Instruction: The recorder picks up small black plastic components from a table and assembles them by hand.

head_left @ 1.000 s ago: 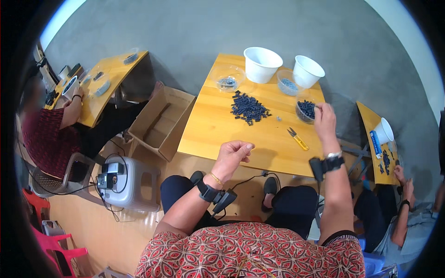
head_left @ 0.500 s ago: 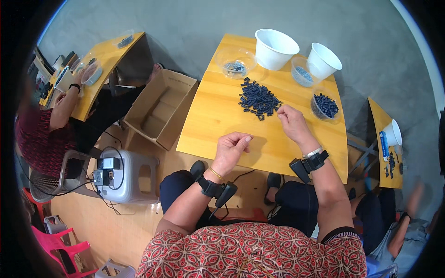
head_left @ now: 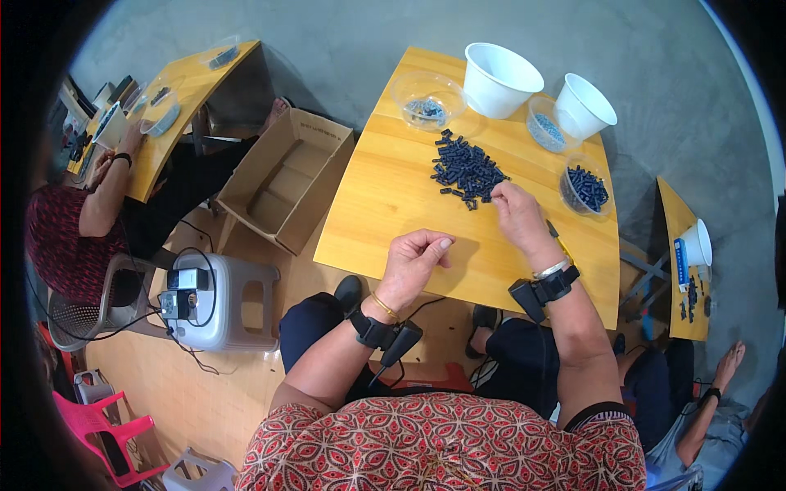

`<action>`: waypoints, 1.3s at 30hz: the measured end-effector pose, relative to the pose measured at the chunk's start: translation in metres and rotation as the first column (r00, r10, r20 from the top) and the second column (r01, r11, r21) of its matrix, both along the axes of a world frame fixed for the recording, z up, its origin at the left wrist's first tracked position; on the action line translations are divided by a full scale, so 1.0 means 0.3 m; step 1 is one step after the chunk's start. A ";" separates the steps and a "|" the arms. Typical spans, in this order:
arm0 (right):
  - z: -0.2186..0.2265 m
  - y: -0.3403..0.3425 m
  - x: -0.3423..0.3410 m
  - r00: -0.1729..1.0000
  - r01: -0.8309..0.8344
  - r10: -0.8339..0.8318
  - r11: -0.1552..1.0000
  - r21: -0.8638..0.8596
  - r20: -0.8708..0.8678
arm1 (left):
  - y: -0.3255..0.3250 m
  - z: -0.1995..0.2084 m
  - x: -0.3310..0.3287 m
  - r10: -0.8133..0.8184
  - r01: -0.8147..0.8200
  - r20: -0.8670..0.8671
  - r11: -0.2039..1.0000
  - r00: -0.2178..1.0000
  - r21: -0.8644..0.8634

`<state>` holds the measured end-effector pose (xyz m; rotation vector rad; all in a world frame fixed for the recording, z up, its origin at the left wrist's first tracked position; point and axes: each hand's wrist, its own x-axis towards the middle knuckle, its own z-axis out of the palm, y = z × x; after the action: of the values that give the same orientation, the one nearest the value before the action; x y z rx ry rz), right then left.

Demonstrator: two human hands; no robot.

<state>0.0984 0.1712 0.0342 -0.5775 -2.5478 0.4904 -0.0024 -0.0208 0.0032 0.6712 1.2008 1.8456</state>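
Note:
My left hand [head_left: 416,263] is closed above the front part of the wooden table [head_left: 368,213], fingers curled in and thumb against them. What it holds, if anything, is hidden. At the near right edge of a pile of small dark blue cylindrical pieces [head_left: 467,168], my right hand [head_left: 519,219] is closed in a pinch. Its fingertips hide whatever may be between them. Beside the right wrist shows a thin yellow-and-black stick-like tool [head_left: 560,239], partly covered by the forearm. Black devices are strapped to both wrists.
Behind the pile stand a clear bowl of small metallic-looking parts [head_left: 426,113], two white tubs [head_left: 501,82], and a clear tub of light blue bits [head_left: 547,131]. A clear tub of dark pieces [head_left: 584,188] sits at right. An open cardboard box [head_left: 286,180] stands left. Co-workers sit on both sides.
The whole view has shifted slightly. Both my hands keep nearly the same pose. The yellow-and-black tool now shows beside my right wrist. The co-worker's raised hand at right has moved.

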 end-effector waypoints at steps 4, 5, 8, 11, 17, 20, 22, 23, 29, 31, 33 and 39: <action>-0.008 0.011 0.012 0.999 -0.002 0.004 0.999 -0.050 0.044 | 0.000 0.007 0.002 -0.013 0.013 -0.004 1.000 1.000 -0.020; -0.015 0.011 0.013 0.999 -0.033 0.033 0.999 -0.034 0.022 | 0.000 0.007 0.000 -0.017 0.017 -0.016 0.999 1.000 -0.034; -0.021 0.009 0.021 0.998 -0.025 0.024 1.000 0.002 0.055 | 0.005 0.006 -0.001 -0.030 0.029 -0.019 0.999 0.999 -0.040; -0.009 -0.006 0.024 1.000 -0.018 0.018 1.000 0.005 -0.005 | -0.001 -0.002 -0.006 -0.032 0.031 -0.014 0.999 0.999 -0.034; -0.009 0.004 0.022 0.998 -0.063 0.063 0.998 -0.006 0.012 | -0.001 0.001 -0.002 -0.034 0.034 -0.017 0.999 0.999 -0.011; -0.016 -0.016 0.003 0.997 -0.053 0.050 0.997 0.060 0.055 | 0.000 -0.007 -0.006 -0.033 0.033 -0.022 0.999 0.999 -0.002; -0.021 -0.015 0.005 0.996 -0.060 0.054 0.995 0.073 0.076 | 0.002 -0.011 -0.009 -0.040 0.040 -0.028 0.999 0.999 0.004; -0.022 -0.013 0.009 0.994 -0.065 0.056 0.994 0.088 0.098 | 0.004 -0.012 -0.010 -0.047 0.047 -0.034 0.999 0.998 0.011; 0.013 -0.098 0.067 0.998 -0.059 0.059 0.997 -0.050 0.011 | -0.002 0.010 0.012 -0.050 0.050 0.010 0.999 0.999 -0.007; 0.028 -0.184 0.071 0.993 -0.116 0.112 0.988 -0.097 -0.049 | -0.008 0.021 0.018 -0.055 0.056 0.034 0.998 0.998 -0.028; 0.032 -0.220 0.062 0.981 -0.171 0.157 0.975 -0.138 -0.110 | -0.017 0.024 0.018 -0.030 0.033 0.103 0.999 0.994 -0.030; -0.037 -0.084 0.086 0.999 -0.006 0.006 1.000 -0.003 -0.034 | 0.007 -0.015 0.008 0.054 -0.054 -0.025 0.999 0.998 0.006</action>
<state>0.1241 0.1459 0.0230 -0.5581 -2.5173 0.5028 -0.0001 -0.0187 -0.0012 0.6726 1.2415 1.8905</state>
